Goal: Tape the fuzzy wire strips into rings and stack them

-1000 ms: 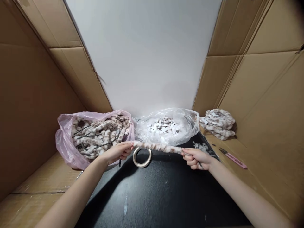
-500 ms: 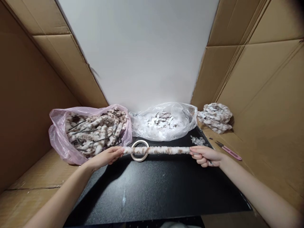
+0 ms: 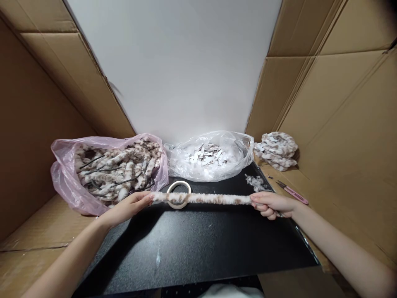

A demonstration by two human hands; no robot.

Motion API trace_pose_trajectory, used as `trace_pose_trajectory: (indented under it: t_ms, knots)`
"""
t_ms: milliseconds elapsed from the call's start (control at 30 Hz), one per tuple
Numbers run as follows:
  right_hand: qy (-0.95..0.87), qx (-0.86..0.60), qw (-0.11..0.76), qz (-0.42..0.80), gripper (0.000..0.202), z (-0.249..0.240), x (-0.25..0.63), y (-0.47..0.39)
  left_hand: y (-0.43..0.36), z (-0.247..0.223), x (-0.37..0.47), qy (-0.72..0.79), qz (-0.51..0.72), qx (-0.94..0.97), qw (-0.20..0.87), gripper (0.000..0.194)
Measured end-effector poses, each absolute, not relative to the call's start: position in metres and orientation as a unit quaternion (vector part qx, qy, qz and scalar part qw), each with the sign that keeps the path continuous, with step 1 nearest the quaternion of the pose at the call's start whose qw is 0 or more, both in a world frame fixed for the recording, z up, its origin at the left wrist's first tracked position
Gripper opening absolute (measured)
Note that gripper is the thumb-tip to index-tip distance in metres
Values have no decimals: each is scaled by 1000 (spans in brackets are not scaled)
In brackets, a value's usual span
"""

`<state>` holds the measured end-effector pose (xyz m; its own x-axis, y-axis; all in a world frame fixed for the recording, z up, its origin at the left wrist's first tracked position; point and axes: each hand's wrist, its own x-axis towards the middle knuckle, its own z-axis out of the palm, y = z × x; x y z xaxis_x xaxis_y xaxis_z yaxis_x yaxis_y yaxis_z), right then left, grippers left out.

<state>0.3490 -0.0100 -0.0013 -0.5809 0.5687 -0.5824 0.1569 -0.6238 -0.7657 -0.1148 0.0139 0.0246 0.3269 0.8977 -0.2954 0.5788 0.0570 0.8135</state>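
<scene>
A white and brown fluffy strip (image 3: pixel 214 199) is stretched level above the black board, one end in each hand. My left hand (image 3: pixel 134 205) pinches its left end, in front of the pink bag. At the other end my right hand (image 3: pixel 270 204) is closed on the strip, and a thin grey piece shows beneath its fingers; what that is I cannot make out. Behind the strip's left part lies a roll of tape (image 3: pixel 179 183), partly covered by it.
A pink plastic bag (image 3: pixel 62 169) holds several fluffy strips with dark cords. Beside it a clear bag (image 3: pixel 238 165) contains paper scraps. Further right are a fluffy bundle (image 3: pixel 279 151), loose fluff (image 3: pixel 257 183) and pink-handled snips (image 3: pixel 293 193). Cardboard walls (image 3: pixel 347 107) flank the black board (image 3: pixel 192 248).
My hands have moved slightly farther apart, and the strip between them looks longer. The whole view has shifted a little, so the bags and tape appear further left.
</scene>
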Motion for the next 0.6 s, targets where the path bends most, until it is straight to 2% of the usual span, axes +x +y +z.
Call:
trace_pose_trajectory:
  t_ms: [267, 400, 467, 600]
  knots:
    - [-445, -444, 118, 769, 43, 1, 355, -21, 1, 27, -118, 554, 166, 695, 427, 49]
    - [-514, -477, 113, 704, 44, 0, 350, -28, -11, 15, -114, 564, 187, 714, 371, 47]
    - [-573, -502, 143, 632, 45, -2, 344, -33, -18, 4, -111, 583, 209, 716, 322, 45]
    - [-625, -526, 264, 513, 40, -15, 334, -40, -30, -15, -108, 609, 262, 710, 238, 37]
